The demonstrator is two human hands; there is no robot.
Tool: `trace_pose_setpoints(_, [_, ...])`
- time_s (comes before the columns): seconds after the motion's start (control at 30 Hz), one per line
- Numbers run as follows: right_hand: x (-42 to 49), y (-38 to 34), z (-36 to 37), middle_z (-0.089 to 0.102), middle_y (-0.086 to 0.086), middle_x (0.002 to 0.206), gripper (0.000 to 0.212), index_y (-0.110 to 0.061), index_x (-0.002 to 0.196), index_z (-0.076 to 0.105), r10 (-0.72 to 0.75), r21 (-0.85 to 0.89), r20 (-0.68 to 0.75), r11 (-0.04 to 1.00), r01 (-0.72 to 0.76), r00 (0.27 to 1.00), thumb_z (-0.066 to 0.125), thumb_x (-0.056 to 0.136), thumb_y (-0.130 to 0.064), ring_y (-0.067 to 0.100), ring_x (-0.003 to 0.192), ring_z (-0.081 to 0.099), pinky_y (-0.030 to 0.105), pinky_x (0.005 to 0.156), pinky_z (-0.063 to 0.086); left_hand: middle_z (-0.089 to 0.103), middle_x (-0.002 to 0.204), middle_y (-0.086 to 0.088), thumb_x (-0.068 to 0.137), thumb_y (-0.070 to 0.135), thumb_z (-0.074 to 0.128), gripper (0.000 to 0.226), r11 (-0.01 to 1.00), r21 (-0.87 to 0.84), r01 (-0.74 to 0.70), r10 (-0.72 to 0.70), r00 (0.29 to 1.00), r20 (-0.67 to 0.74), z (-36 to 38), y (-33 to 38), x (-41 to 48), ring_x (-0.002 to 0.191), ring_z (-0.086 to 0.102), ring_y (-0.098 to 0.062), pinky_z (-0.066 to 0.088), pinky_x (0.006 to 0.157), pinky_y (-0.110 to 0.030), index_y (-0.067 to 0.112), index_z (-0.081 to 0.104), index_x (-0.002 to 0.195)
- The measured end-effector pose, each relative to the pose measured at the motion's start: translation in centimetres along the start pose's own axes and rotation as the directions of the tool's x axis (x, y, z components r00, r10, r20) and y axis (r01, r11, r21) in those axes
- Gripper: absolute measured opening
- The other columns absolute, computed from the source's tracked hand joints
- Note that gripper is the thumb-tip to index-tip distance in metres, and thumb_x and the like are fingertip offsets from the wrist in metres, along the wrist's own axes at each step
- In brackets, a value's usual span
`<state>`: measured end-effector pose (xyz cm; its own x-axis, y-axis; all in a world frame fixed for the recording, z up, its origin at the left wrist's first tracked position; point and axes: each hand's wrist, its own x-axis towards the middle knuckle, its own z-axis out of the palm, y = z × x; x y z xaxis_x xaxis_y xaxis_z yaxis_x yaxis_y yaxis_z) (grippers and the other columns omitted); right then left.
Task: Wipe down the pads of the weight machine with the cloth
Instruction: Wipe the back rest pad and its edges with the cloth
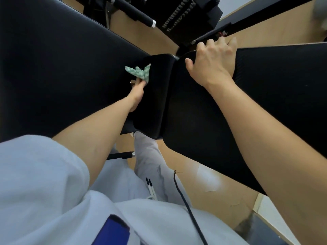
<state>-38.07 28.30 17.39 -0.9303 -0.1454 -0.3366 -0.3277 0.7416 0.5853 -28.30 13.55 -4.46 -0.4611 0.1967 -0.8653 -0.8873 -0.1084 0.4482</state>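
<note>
A pale green cloth (pixel 138 71) is pinched in my left hand (pixel 137 93), pressed against the side of a small black pad (pixel 155 96) in the middle of the view. Most of that hand's fingers are hidden behind the pad's edge. To the right, a long black pad (pixel 212 124) runs diagonally. My right hand (pixel 211 58) grips its far upper edge, fingers curled over the top. A third wide black pad (pixel 58 68) fills the left side.
Black machine frame bars (pixel 247 23) and a weight stack (pixel 178 15) stand beyond the pads. A chrome-tipped black handle (pixel 136 13) sits at the top, another (pixel 122 155) below the small pad. Tan floor (pixel 208 188) lies underneath. A black cable (pixel 187 207) hangs by my grey clothing.
</note>
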Motion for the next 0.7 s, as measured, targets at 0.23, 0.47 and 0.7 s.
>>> trace_pose_setpoints(0.23, [-0.2, -0.1, 0.4, 0.065, 0.022, 0.12, 0.062, -0.006, 0.122, 0.061, -0.003, -0.007, -0.008, 1.0, 0.003, 1.0, 0.04, 0.097, -0.059, 0.045, 0.12, 0.054, 0.06, 0.107, 0.034, 0.068, 0.128, -0.004, 0.108, 0.047, 0.038, 0.046, 0.939, -0.237, 0.249, -0.253, 0.967, 0.012, -0.9, -6.0, -4.3, 0.108, 0.067, -0.018, 0.054, 0.08, -0.033, 0.025, 0.05, 0.147])
trace_pose_setpoints(0.47, [-0.3, -0.3, 0.3, 0.065, 0.022, 0.118, 0.062, -0.006, 0.121, 0.061, -0.003, -0.027, -0.025, 1.0, 0.003, 1.0, 0.039, 0.097, -0.059, 0.045, 0.117, 0.055, 0.059, 0.107, 0.034, 0.065, 0.138, -0.015, 0.109, 0.032, 0.036, 0.043, 0.756, -0.545, 0.363, -0.41, 0.911, 0.038, -1.1, -9.2, -6.6, 0.112, 0.068, -0.03, 0.058, 0.08, -0.044, 0.013, 0.058, 0.14])
trace_pose_setpoints(0.7, [-0.2, -0.3, 0.0, 0.067, 0.019, 0.115, 0.061, -0.008, 0.117, 0.064, 0.006, -0.012, -0.009, 1.0, -0.006, 1.0, 0.041, 0.096, -0.06, 0.043, 0.114, 0.056, 0.058, 0.108, 0.033, 0.063, 0.116, -0.012, 0.109, 0.026, 0.04, 0.028, 0.655, -0.64, 0.402, -0.511, 0.859, 0.017, 0.4, -9.0, -8.7, 0.09, 0.061, -0.026, 0.051, 0.089, -0.044, 0.007, 0.06, 0.117])
